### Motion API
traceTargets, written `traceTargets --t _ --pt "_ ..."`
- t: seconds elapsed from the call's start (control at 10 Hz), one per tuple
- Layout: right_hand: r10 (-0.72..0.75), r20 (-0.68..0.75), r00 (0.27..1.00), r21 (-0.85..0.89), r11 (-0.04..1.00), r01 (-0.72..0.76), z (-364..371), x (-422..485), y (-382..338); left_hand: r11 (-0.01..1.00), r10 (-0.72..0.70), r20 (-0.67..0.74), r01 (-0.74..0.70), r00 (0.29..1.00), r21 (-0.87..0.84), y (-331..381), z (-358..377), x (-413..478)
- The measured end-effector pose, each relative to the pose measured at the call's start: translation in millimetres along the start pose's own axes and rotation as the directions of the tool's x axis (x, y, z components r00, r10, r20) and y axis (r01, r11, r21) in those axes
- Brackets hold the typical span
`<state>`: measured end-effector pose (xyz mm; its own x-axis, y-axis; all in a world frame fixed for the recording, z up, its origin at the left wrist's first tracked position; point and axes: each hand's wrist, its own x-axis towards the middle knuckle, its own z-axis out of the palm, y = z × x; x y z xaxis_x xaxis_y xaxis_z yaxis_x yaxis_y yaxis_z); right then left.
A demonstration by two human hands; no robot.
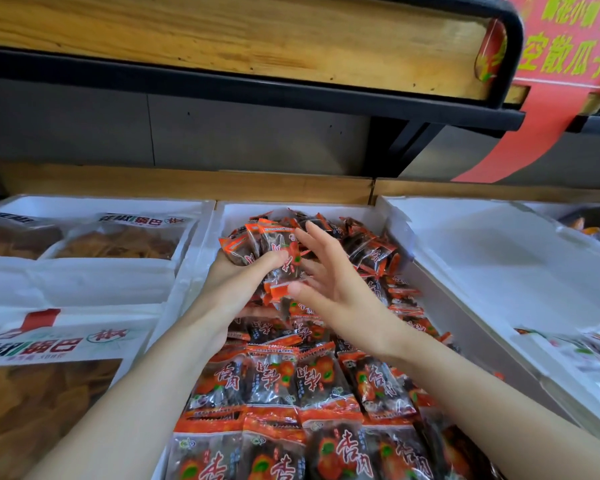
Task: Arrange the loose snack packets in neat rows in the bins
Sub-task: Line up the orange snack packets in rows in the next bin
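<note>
A white middle bin (293, 210) holds many small orange-and-dark snack packets. Near its front they lie in neat rows (291, 382); toward the back they sit in a loose heap (368, 251). My left hand (236, 275) grips a bunch of packets (264, 244) lifted above the heap, thumb curled over them. My right hand (329, 275) is beside the bunch with fingers spread and straight, touching its right side.
The left bin (94, 275) holds large clear bags of yellow crisps (118, 244). The right white bin (482, 258) has a few packets at its near right end (589, 351). A wooden shelf with a black frame (243, 39) overhangs the back, with a red sign (568, 39) at right.
</note>
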<state>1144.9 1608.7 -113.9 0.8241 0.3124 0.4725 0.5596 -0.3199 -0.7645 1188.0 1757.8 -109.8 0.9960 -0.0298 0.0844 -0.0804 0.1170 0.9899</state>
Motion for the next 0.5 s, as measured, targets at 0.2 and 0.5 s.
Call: traceTargets --t 0.2,0.5 --pt "0.199 -0.258 0.946 -0.29 0.917 -0.272 -54 20 24 0.999 0.027 -0.021 -0.028 0.999 -0.034 3 -5 3" --pt "0.486 -0.283 0.827 -0.662 0.525 -0.535 -103 29 128 0.997 0.03 0.011 -0.029 0.999 -0.066 5 -2 6"
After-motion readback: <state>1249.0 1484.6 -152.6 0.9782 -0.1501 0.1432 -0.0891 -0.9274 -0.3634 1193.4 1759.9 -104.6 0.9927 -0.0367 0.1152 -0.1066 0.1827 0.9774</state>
